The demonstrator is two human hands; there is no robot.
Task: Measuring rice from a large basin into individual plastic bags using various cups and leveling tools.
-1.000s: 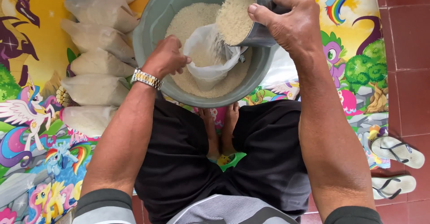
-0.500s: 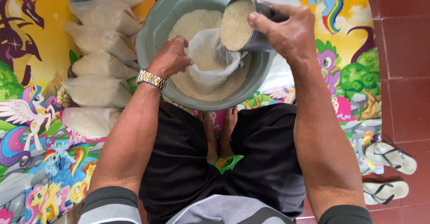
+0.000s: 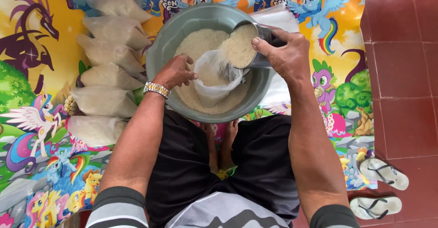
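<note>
- Over the grey basin [image 3: 166, 50], a clear plastic bag [image 3: 214, 80], mouth open, bottom resting on the white rice [image 3: 200, 41] inside the basin.
- At the bag's left rim, left hand [image 3: 175, 70], fingers pinched on the plastic, holding the mouth open; metal watch [image 3: 156, 90] on that wrist.
- Above the bag's right edge, a metal cup [image 3: 246, 45], full of rice and tipped toward the bag, grains spilling from its lip into the opening.
- Around the cup, right hand [image 3: 283, 54], clenched tight on its side, thumb across the rim end.
- Under the basin, crossed legs in dark shorts [image 3: 182, 164], bare feet [image 3: 221, 141] tucked just below the basin's near edge.
- Left of the basin, a row of filled rice bags [image 3: 107, 68], lying side by side on a colourful cartoon mat [image 3: 32, 118].
- Beyond the mat on the right, red tiled floor [image 3: 401, 73] with a pair of pale sandals [image 3: 381, 187], well apart from the basin.
</note>
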